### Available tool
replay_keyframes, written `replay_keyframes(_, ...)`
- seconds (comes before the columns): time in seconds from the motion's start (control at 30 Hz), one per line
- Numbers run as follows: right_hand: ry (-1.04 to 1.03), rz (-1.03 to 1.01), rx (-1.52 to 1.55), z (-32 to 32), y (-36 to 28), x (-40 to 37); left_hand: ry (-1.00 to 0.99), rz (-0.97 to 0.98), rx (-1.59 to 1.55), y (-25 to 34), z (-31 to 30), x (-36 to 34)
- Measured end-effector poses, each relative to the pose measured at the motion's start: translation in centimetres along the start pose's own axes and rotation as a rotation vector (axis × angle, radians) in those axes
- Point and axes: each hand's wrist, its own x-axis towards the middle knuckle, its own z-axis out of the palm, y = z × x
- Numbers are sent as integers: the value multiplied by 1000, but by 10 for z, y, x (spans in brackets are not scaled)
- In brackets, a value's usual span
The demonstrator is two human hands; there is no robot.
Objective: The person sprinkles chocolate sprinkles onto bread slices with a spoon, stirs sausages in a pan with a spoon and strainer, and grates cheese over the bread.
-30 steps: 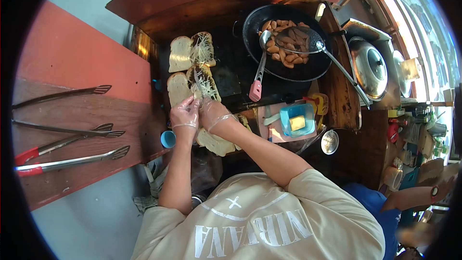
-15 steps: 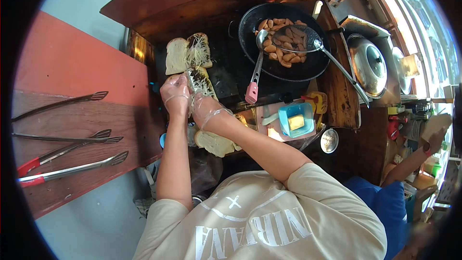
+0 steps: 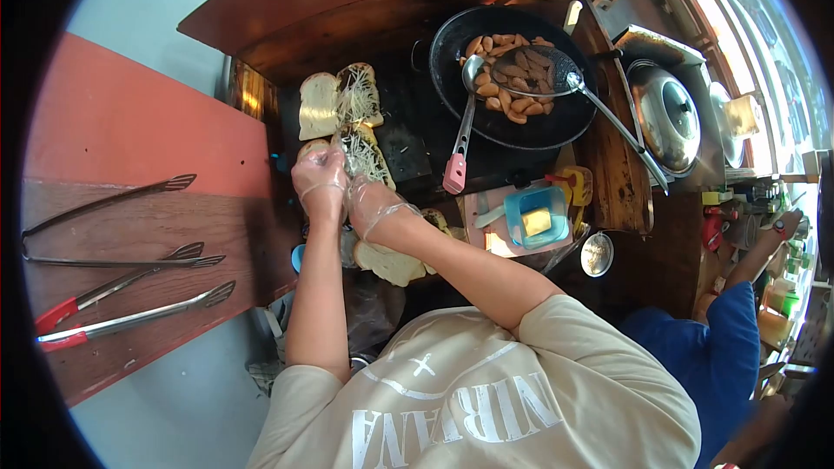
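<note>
three tongs (image 3: pixel 130 252) lie on the wooden shelf at far left. the gloved left hand (image 3: pixel 320 184) reaches forward, fingers bent down over a plain bread slice (image 3: pixel 311 150). just beside it, the gloved right hand (image 3: pixel 369 201) has its fingertips drawn narrow at the near edge of the cheese-topped slice (image 3: pixel 363 155) on the dark griddle (image 3: pixel 408 135). i cannot tell whether either hand grips. further right are a pan (image 3: pixel 565 117) of sausages and a blue butter tub (image 3: pixel 534 219).

Sausages (image 3: pixel 508 91) sit in a black pan (image 3: pixel 556 124); tongs (image 3: pixel 130 316) lie on a wooden plank (image 3: pixel 130 226).
</note>
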Motion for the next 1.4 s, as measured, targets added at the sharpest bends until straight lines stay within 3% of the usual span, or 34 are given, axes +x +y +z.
replay_keyframes(0.1, -48, -108, -127, 5, 4, 2, 71, 115, 73, -11, 10, 19)
replay_keyframes(0.2, -70, -39, -189, 17, 7, 2, 71, 77, 115, -19, 10, 38)
replay_keyframes(0.3, 53, 128, 41, 0, -2, 8, 33, -23, -15, -11, 7, 43)
replay_keyframes(0.37, -54, -351, -507, -6, 13, 32, -19, -110, -106, 4, 5, 46)
replay_keyframes(0.4, -12, -164, -372, 4, 22, 52, -109, -87, -152, 14, 7, 45)
replay_keyframes(0.47, -31, -99, -351, -12, 17, 84, -207, -58, -197, 20, 12, 53)
replay_keyframes(0.53, -47, -36, -331, -16, 19, 109, -230, 181, -65, 21, 20, 69)
replay_keyframes(0.63, -48, 34, -424, -22, 21, 128, -224, 289, -10, 21, 30, 94)
replay_keyframes(0.77, -110, 115, -403, -33, 22, 140, -213, 155, 24, 27, 44, 112)
replay_keyframes(0.83, -38, 302, -135, -44, 10, 133, -224, 108, 13, 24, 51, 122)
replay_keyframes(0.9, -40, 308, -99, -40, 15, 133, -138, 278, 53, 21, 56, 128)
replay_keyframes(0.97, -39, 311, -64, -33, 20, 136, -159, 195, 46, 22, 58, 130)
replay_keyframes(1.03, -123, 221, -248, -26, 28, 140, -56, 480, 225, 2, 67, 148)
replay_keyframes(1.17, -20, 314, -82, -36, 15, 125, -47, 475, 87, -32, 88, 182)
replay_keyframes(1.23, -17, 415, 9, -43, 5, 119, -53, 216, -54, -22, 90, 179)
replay_keyframes(1.33, 30, 466, 176, -34, 10, 122, 34, 190, 139, 6, 75, 161)
replay_keyframes(1.4, 40, 473, 151, -29, 13, 125, 108, 193, 97, 6, 64, 155)
